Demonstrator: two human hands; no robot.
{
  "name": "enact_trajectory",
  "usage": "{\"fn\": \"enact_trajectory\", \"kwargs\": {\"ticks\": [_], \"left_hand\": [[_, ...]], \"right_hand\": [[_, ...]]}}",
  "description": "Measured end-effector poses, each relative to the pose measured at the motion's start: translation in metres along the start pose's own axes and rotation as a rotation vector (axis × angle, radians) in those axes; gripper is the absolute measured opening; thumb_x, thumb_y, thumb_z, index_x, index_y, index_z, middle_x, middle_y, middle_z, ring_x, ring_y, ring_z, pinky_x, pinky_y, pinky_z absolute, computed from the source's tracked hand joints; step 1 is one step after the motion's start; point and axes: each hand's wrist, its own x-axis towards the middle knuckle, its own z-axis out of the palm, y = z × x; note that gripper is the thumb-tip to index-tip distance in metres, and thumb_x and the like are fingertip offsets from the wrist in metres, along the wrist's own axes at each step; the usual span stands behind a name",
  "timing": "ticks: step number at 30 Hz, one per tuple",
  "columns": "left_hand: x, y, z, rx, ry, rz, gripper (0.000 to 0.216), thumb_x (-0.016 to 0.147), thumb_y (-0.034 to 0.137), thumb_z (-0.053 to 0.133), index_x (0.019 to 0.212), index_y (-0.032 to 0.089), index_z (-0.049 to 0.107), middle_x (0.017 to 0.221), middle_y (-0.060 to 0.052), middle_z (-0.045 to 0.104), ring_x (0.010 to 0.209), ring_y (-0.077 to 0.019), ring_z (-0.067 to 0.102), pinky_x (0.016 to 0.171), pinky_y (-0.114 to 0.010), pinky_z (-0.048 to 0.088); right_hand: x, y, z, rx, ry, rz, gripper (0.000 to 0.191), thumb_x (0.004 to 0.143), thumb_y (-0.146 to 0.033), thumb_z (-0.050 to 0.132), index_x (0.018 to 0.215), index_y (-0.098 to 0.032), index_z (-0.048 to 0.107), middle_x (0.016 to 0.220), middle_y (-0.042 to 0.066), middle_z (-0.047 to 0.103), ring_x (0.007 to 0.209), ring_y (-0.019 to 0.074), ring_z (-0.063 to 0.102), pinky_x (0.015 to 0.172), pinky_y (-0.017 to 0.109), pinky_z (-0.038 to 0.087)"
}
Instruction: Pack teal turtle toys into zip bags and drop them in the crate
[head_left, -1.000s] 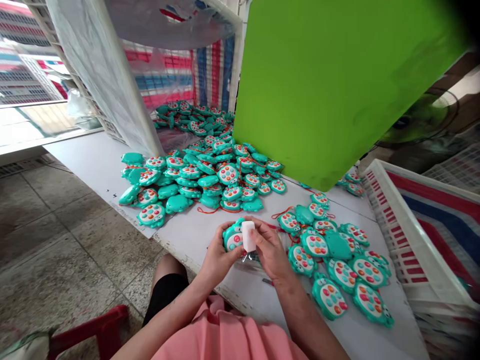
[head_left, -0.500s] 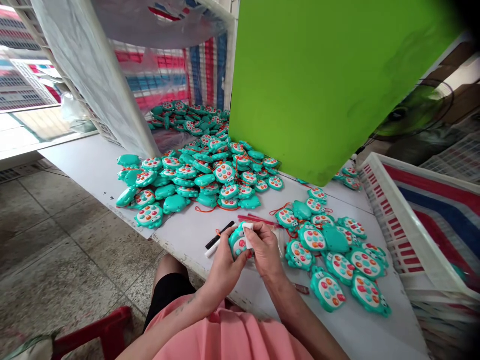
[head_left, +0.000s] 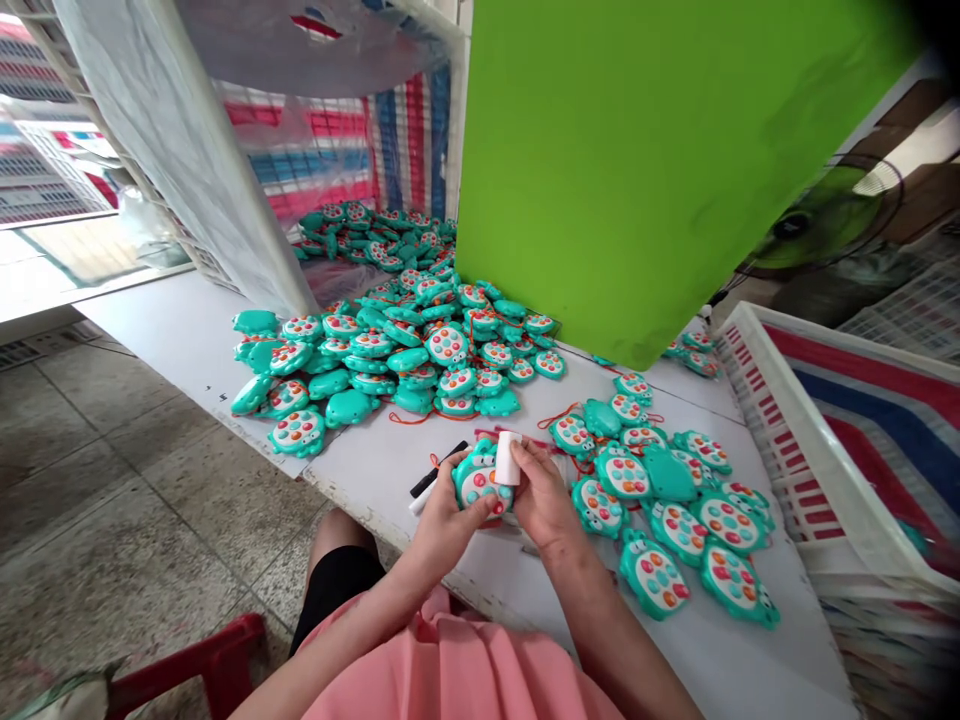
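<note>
My left hand (head_left: 444, 522) is closed round a teal turtle-shaped toy (head_left: 471, 482), its white face with coloured round buttons turned up and the thumb along its lower edge. Between the thumb and fingers of my right hand (head_left: 546, 502) is a small white block (head_left: 508, 458), possibly a sponge or eraser. The block stands over the right side of the toy; whether the two touch I cannot tell. Just left of the toy lie a black pen-like stick (head_left: 424, 484) and a white one (head_left: 421, 502), partly covered by my left hand.
A large heap of the same toys (head_left: 375, 350) spreads across the white table (head_left: 187, 330) to a mesh crate at the back. Several more toys (head_left: 664, 490) lie on the right. A green panel (head_left: 637, 180) stands behind. White crates (head_left: 772, 400) and a fan (head_left: 810, 225) are at the right.
The white block has come away from the toy's face and now stands more upright in my right hand. More of the toy's face shows, and my right fingers have shifted slightly right.
</note>
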Motion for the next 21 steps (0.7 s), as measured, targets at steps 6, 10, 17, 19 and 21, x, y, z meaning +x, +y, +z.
{"fn": "enact_trajectory", "kwargs": {"ticks": [6,10,17,19,21], "left_hand": [[0.001,-0.001,-0.003,-0.018,-0.015,-0.004,0.064,0.072,0.034,0.074,0.124,0.022,0.040,0.096,-0.002,0.057,0.081,-0.0161,0.060,0.069,-0.032,0.058],[-0.003,-0.002,0.005,0.029,0.024,-0.010,0.060,0.072,0.028,0.072,0.122,0.022,0.040,0.101,-0.004,0.056,0.080,-0.0161,0.061,0.068,-0.033,0.059],[-0.005,-0.003,0.010,0.056,0.068,-0.038,0.058,0.071,0.027,0.072,0.120,0.023,0.041,0.097,-0.004,0.057,0.075,-0.0181,0.063,0.060,-0.034,0.059],[-0.005,-0.003,0.008,0.038,0.041,-0.080,0.060,0.070,0.028,0.073,0.120,0.023,0.040,0.096,-0.004,0.055,0.074,-0.0186,0.063,0.057,-0.034,0.059],[-0.004,-0.003,0.007,0.045,0.048,-0.086,0.060,0.069,0.027,0.072,0.120,0.023,0.040,0.096,-0.004,0.054,0.074,-0.0185,0.063,0.055,-0.034,0.059]], "right_hand": [[-0.004,-0.014,-0.002,-0.140,-0.191,0.040,0.030,0.076,-0.039,0.070,0.100,-0.021,0.067,0.100,0.005,0.069,0.086,0.0193,0.064,0.074,0.031,0.052],[-0.005,-0.002,0.000,-0.322,-0.129,-0.074,0.023,0.073,-0.038,0.073,0.085,-0.019,0.067,0.085,0.001,0.068,0.069,0.0144,0.060,0.062,0.026,0.050],[-0.001,0.015,0.001,-0.363,-0.016,-0.171,0.020,0.074,-0.038,0.071,0.078,-0.019,0.065,0.071,-0.001,0.062,0.063,0.0131,0.055,0.057,0.025,0.046],[-0.001,0.016,0.000,-0.345,-0.069,-0.130,0.020,0.072,-0.037,0.073,0.077,-0.020,0.064,0.073,-0.001,0.062,0.062,0.0128,0.054,0.055,0.024,0.045],[-0.002,0.018,-0.001,-0.364,-0.080,-0.138,0.020,0.073,-0.036,0.073,0.076,-0.020,0.063,0.073,-0.002,0.060,0.061,0.0118,0.052,0.053,0.023,0.044]]}}
